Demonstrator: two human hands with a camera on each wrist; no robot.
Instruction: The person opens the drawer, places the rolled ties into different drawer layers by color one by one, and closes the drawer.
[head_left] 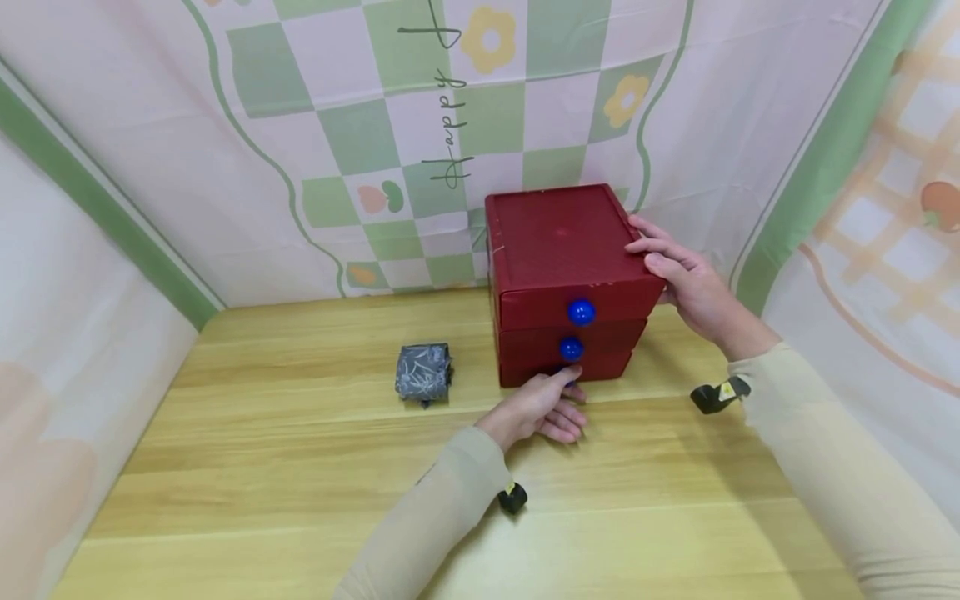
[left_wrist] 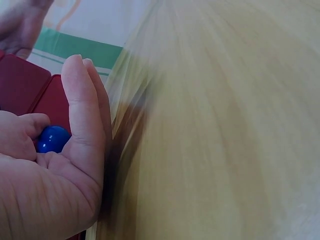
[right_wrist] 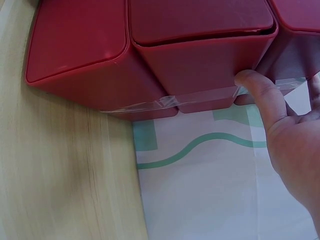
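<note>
A dark red drawer cabinet [head_left: 562,237] with round blue knobs stands at the back of the table. At its bottom drawer, my left hand [head_left: 536,408] pinches the lowest blue knob [left_wrist: 53,139] beside the thumb, while its other fingers extend past the knob. That knob is mostly hidden by the hand in the head view. My right hand [head_left: 693,287] rests on the cabinet's upper right edge, fingertips on the top. In the right wrist view, a finger [right_wrist: 262,95] presses against the cabinet's side [right_wrist: 200,75], near a strip of clear tape [right_wrist: 200,97].
A small folded dark grey bundle [head_left: 423,372] with a white line pattern lies left of the cabinet on the wooden table [head_left: 300,467]. Behind, a patterned curtain [head_left: 420,208] hangs close to the table's back edge. More patterned cloth [head_left: 847,233] hangs at the right.
</note>
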